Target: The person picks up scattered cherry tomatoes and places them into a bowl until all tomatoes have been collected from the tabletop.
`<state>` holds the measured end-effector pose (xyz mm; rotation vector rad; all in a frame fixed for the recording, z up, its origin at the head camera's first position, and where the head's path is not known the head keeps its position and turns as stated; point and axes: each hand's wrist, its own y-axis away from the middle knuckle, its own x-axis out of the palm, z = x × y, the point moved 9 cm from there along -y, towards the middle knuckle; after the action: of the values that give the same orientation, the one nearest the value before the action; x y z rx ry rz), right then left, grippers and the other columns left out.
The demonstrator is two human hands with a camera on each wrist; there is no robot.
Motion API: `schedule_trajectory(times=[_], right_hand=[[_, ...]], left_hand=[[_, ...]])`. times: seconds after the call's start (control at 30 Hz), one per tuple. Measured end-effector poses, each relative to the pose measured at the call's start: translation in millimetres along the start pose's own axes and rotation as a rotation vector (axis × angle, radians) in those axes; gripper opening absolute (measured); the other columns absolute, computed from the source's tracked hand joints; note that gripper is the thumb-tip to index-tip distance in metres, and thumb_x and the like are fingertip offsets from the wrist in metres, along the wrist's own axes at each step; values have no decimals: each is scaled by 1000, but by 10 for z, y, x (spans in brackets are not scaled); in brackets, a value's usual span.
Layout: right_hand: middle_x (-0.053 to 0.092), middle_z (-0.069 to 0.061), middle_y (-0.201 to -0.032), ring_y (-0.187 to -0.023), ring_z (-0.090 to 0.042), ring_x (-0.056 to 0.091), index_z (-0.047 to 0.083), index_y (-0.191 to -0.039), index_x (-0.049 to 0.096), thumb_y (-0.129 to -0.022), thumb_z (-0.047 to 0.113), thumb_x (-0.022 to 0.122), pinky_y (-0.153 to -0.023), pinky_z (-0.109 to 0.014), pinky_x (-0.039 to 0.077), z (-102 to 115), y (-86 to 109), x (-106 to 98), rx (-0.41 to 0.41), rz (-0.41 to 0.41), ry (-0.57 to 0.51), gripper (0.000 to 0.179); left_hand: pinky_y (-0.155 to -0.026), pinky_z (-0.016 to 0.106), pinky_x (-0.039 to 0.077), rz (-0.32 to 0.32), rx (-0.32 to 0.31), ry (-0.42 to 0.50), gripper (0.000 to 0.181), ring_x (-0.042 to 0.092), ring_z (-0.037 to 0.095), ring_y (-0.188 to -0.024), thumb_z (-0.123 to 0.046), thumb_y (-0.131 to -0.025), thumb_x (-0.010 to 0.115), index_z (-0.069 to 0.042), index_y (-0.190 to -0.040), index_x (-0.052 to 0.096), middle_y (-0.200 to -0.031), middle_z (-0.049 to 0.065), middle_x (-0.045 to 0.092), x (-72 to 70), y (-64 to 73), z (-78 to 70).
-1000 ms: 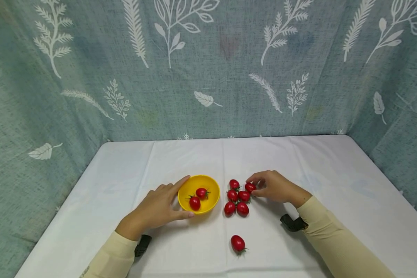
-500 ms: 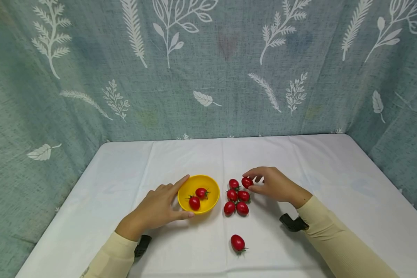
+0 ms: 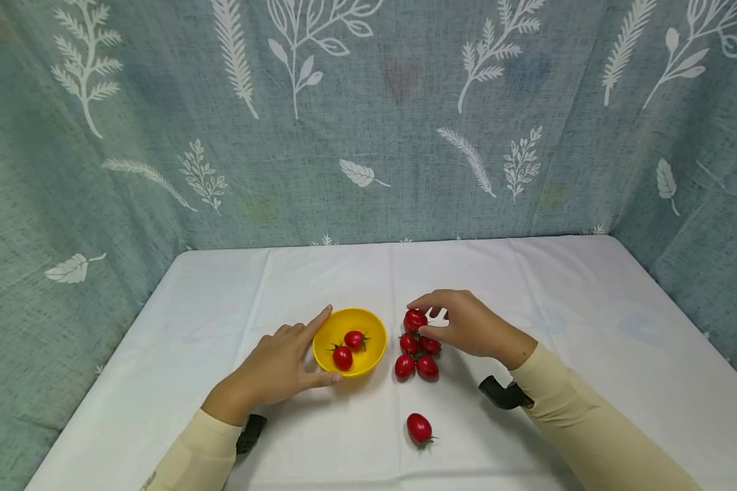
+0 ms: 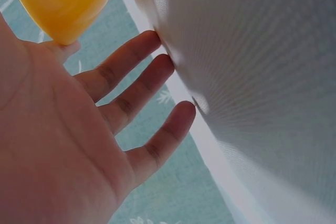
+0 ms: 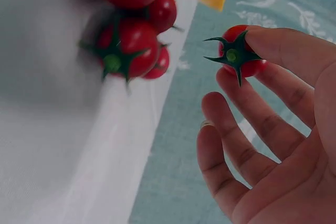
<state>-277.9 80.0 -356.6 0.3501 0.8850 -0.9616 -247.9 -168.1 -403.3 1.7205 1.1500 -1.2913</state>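
My left hand (image 3: 276,368) rests against the left side of a yellow bowl (image 3: 377,341), index finger at its far edge and thumb at its near edge. The other fingers (image 4: 139,90) stretch out loosely beside the tablecloth. Two red cherry tomatoes with green stalks, one of them this tomato (image 3: 342,357), lie inside. With thumb and fingertips, my right hand (image 3: 467,326) pinches another cherry tomato (image 5: 239,51), its green calyx showing in the right wrist view. That tomato is above the table at the back of a cluster of cherry tomatoes (image 3: 428,368), overlapping one there.
A single cherry tomato (image 3: 419,428) lies apart, nearer the front. White cloth (image 3: 295,286) covers the table. Behind it and at both sides hangs a blue-green curtain (image 3: 356,211) with white leaf prints. Dark wrist cameras, such as the right one (image 3: 505,393), sit under both wrists.
My right hand has lifted a cherry tomato from the cluster's right side and carried it left toward the bowl. The left hand and bowl have stayed in place.
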Motion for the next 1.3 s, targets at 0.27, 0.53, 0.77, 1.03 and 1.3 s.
schedule_trajectory(times=[0.27, 0.53, 0.77, 1.03, 1.3], right_hand=[[73, 1, -112, -98, -23, 65, 11, -125, 70, -88, 15, 77, -84, -40, 57, 199, -104, 104, -34, 31, -22, 39], [71, 1, -109, -93, -17, 62, 14, -127, 69, -89, 16, 77, -72, -19, 53, 361, -209, 248, -39, 70, -13, 39], [71, 2, -111, -91, -16, 60, 14, -125, 70, -89, 16, 76, -71, -21, 53, 437, -302, 372, -52, 95, -22, 37], [72, 3, -113, -79, -15, 57, 14, -125, 70, -89, 16, 76, -69, -24, 52, 484, -368, 513, -59, 134, -33, 36], [74, 2, -113, -99, -15, 65, 14, -120, 72, -89, 18, 77, -93, -32, 53, 484, -401, 617, -61, 139, 9, 32]], left_hand=[[-88, 54, 48, -1, -5, -3, 107, 58, 26, -113, -81, -75, 63, -32, -160, 21, -123, 5, 64, -4, -8, 5], [-90, 53, 48, -3, -5, 8, 105, 58, 25, -112, -81, -75, 63, -31, -160, 25, -119, 4, 65, 5, -15, 14], [-89, 53, 49, -2, 2, 5, 105, 58, 25, -111, -82, -75, 62, -32, -159, 25, -119, 4, 65, 8, -20, 17], [-89, 53, 49, 11, -1, 11, 105, 57, 25, -114, -86, -75, 57, -35, -160, 23, -122, 2, 64, 14, -24, 22], [-91, 53, 48, 9, 2, 15, 104, 57, 25, -114, -84, -76, 58, -35, -160, 23, -124, 2, 64, 7, -9, 9]])
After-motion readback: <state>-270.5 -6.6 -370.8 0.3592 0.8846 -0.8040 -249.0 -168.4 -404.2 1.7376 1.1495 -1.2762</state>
